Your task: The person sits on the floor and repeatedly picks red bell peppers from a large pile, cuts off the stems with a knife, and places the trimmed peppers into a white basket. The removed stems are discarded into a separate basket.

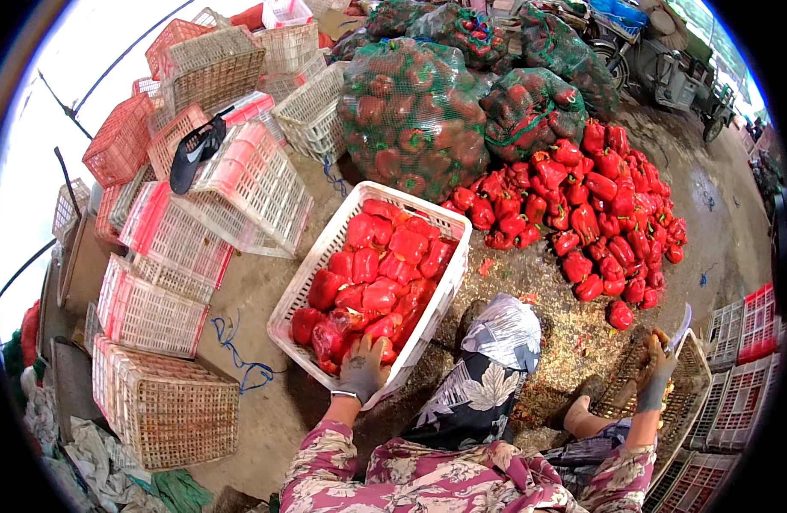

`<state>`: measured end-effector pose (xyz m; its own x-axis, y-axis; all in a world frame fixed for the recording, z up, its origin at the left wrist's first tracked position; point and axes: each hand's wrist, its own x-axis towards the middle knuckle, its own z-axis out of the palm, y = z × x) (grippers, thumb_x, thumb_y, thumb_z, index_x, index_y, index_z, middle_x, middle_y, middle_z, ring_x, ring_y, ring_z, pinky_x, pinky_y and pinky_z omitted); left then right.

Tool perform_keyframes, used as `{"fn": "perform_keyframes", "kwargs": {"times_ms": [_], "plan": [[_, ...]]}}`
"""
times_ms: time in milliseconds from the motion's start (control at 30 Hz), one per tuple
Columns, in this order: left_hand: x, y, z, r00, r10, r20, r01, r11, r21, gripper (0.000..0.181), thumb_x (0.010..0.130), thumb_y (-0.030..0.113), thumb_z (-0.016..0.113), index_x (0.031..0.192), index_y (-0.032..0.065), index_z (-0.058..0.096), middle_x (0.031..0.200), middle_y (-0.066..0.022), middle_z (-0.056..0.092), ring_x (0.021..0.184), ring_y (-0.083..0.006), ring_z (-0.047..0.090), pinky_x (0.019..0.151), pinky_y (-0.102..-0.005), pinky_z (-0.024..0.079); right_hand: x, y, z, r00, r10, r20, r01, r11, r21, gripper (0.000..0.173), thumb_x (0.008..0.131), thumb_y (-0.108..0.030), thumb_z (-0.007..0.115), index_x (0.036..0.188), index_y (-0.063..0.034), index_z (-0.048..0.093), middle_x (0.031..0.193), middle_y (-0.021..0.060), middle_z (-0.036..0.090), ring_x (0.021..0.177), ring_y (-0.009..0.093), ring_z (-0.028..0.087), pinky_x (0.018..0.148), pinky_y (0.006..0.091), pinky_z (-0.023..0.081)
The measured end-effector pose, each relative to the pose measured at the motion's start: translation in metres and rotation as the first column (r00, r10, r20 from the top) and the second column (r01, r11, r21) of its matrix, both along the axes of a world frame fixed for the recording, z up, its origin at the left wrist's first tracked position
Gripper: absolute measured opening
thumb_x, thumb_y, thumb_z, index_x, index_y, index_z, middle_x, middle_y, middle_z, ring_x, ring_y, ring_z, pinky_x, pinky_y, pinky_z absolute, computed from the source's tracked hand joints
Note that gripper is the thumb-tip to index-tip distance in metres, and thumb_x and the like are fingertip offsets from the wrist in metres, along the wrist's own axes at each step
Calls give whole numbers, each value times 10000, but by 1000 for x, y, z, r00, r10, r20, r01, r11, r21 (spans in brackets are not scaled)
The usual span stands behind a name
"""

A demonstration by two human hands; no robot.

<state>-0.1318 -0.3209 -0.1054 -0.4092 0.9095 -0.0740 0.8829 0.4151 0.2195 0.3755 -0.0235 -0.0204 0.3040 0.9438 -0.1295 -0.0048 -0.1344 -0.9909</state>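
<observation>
My left hand (363, 370), in a grey-palmed work glove, lies on the red bell peppers (380, 263) at the near end of a white plastic crate (289, 292). Its fingers touch a pepper, but whether they grip it is hidden. At the right, my gloved right hand (655, 367) grips a knife (679, 327) with its curved blade pointing up. Below that hand stands a dirty plastic crate (687, 392) beside my leg. Between the two crates, my knee (490, 385) shows in patterned cloth.
Loose red bell peppers (599, 211) are heaped on the floor ahead. Green mesh sacks (413, 122) full of peppers stand behind. Stacked crates (169, 397) line the left, one bearing a dark cap (194, 154). More crates (737, 385) stand right. Blue twine (243, 359) and pale seeds (563, 340) litter the floor.
</observation>
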Motion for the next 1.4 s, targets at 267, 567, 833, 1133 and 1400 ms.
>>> {"fn": "perform_keyframes", "kwargs": {"times_ms": [267,567,833,1133,1400], "plan": [[-23,41,7,912,238,333,-202,969,-140,490,737,265,776,1109,70,524,1008,-229,591,986,-428,600,827,-507,490,33,-28,-14,995,-90,51,92,995,-34,188,926,-147,694,1080,-42,672,791,12,651,533,63,501,432,243,366],[-33,65,-50,906,160,393,11,916,-400,447,803,117,655,1221,52,512,1108,-276,651,1077,-422,626,919,-501,499,17,-60,16,992,-103,66,107,993,-51,172,932,-166,685,1079,-78,673,717,8,615,464,52,456,381,224,329],[-45,84,11,727,314,611,35,871,-489,630,779,207,718,1357,107,488,1039,-218,688,951,-400,669,815,-471,528,38,-56,5,990,-93,103,90,996,28,207,916,-145,702,1086,-30,681,824,19,668,670,106,598,569,224,458],[-57,91,-66,986,85,143,-79,996,-51,881,858,478,661,1466,-67,328,1507,-307,341,1411,-446,307,1180,-495,238,18,-76,39,986,-146,-76,143,989,-39,241,881,-70,687,1116,-35,646,753,-20,600,522,52,514,432,212,385],[-40,111,-32,988,148,43,-116,897,-426,923,892,543,559,1533,-19,204,1599,-225,217,1491,-324,214,1209,-462,162,10,-70,43,987,-102,-120,81,983,-165,287,852,-39,709,1109,22,595,777,37,600,550,105,540,443,241,420]]}}
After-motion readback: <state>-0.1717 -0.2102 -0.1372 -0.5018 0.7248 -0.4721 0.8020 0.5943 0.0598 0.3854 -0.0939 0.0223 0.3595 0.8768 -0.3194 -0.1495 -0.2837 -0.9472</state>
